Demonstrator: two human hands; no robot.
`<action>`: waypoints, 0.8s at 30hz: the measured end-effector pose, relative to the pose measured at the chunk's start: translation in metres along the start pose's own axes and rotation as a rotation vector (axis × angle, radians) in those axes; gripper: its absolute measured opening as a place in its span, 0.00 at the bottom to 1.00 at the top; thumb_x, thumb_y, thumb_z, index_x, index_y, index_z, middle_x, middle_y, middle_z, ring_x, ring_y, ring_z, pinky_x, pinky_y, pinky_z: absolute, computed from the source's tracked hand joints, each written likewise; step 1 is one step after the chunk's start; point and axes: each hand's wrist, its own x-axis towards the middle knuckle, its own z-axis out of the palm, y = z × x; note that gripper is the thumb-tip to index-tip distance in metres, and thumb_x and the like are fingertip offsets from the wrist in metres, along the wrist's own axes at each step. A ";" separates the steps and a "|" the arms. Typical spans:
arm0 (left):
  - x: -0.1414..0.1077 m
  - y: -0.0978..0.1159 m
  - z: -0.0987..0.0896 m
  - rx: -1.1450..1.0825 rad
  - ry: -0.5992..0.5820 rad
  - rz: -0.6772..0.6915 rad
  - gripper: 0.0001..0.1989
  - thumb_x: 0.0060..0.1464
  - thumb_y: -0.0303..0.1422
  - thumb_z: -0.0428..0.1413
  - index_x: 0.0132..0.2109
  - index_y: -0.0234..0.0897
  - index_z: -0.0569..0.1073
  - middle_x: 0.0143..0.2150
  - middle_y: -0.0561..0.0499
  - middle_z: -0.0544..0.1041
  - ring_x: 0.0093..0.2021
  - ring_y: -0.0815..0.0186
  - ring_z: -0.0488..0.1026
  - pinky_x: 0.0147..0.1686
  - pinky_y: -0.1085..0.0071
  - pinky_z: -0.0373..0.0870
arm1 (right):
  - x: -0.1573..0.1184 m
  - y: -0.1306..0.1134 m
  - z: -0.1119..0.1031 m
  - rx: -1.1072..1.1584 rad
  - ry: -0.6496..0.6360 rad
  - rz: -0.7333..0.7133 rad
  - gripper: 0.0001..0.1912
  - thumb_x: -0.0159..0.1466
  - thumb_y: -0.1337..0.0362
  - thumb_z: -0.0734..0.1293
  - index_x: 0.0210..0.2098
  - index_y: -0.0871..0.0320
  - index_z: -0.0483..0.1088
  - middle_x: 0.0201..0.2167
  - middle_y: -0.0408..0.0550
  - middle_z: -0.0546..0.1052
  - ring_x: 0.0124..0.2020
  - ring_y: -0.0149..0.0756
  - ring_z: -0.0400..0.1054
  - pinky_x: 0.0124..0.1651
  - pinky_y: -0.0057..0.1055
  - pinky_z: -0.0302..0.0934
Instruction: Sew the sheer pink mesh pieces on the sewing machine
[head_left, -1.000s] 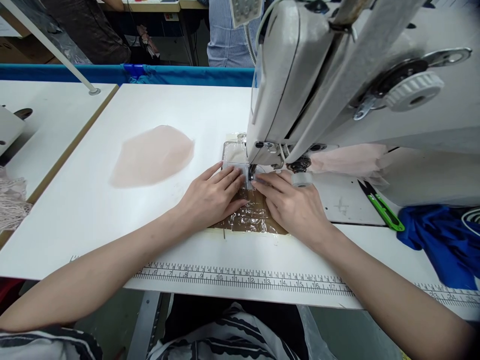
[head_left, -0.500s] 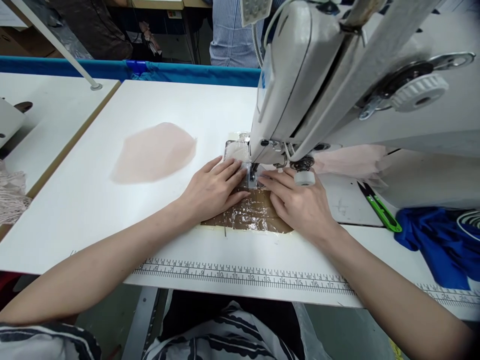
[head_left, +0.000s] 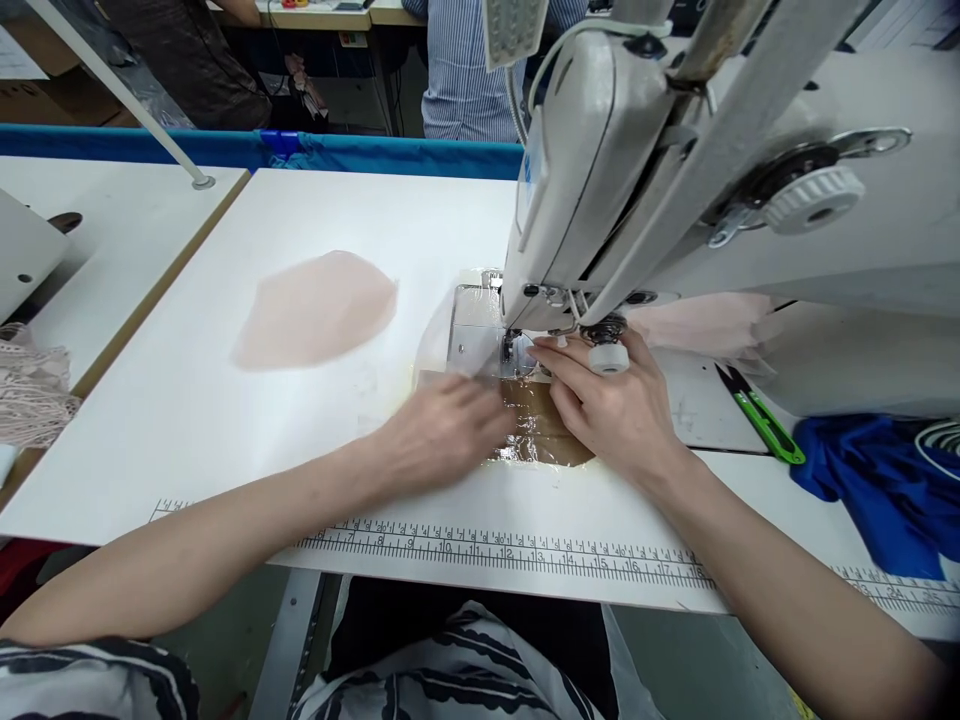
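- The left hand (head_left: 454, 425) is over the brown patch (head_left: 536, 430), fingers curled; motion blur means I cannot tell whether its grip is closed on anything.
- The right hand (head_left: 592, 385) has its fingertips beside the presser foot (head_left: 510, 345), bent; I cannot tell whether its grip pinches cloth or merely presses down.
- A sheer cloth (head_left: 435, 340) seems to lie just left of the foot (its edges are faint); a pink piece (head_left: 315, 310) lies farther left on the worktop (head_left: 300, 430).
- The step looks like arranging cloth at the needle; the next move calls for flat cloth and clear fingertips.
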 end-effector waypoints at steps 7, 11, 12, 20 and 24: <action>-0.001 0.009 -0.009 -0.237 0.024 0.014 0.13 0.68 0.30 0.47 0.55 0.37 0.71 0.50 0.50 0.79 0.47 0.67 0.77 0.39 0.68 0.79 | -0.001 -0.001 0.000 0.064 0.021 0.010 0.19 0.65 0.75 0.59 0.48 0.55 0.76 0.41 0.44 0.82 0.42 0.40 0.73 0.60 0.46 0.58; 0.000 -0.003 -0.002 -0.072 -0.042 -0.187 0.11 0.64 0.37 0.52 0.42 0.33 0.74 0.32 0.51 0.78 0.28 0.64 0.74 0.24 0.67 0.70 | 0.000 -0.006 -0.002 0.205 0.005 0.136 0.15 0.68 0.69 0.59 0.44 0.56 0.78 0.36 0.46 0.82 0.39 0.39 0.73 0.54 0.43 0.62; 0.000 -0.004 -0.001 -0.071 -0.022 -0.207 0.10 0.65 0.35 0.52 0.38 0.34 0.73 0.27 0.54 0.76 0.24 0.66 0.71 0.22 0.69 0.67 | 0.001 -0.008 -0.003 0.269 -0.011 0.181 0.14 0.69 0.66 0.60 0.43 0.56 0.78 0.35 0.47 0.82 0.38 0.40 0.73 0.51 0.42 0.63; 0.007 -0.010 -0.016 -0.700 0.274 -0.603 0.06 0.65 0.33 0.50 0.38 0.38 0.66 0.33 0.53 0.76 0.35 0.68 0.73 0.34 0.70 0.68 | 0.010 -0.019 -0.018 0.973 -0.409 0.426 0.08 0.61 0.57 0.71 0.33 0.55 0.80 0.27 0.42 0.77 0.25 0.29 0.67 0.28 0.27 0.58; 0.009 -0.014 -0.019 -1.123 0.223 -0.868 0.10 0.67 0.38 0.47 0.38 0.39 0.64 0.20 0.60 0.62 0.18 0.74 0.58 0.18 0.76 0.57 | 0.010 -0.021 -0.020 1.179 -0.510 0.628 0.08 0.62 0.59 0.69 0.33 0.56 0.77 0.21 0.39 0.73 0.16 0.23 0.59 0.21 0.25 0.54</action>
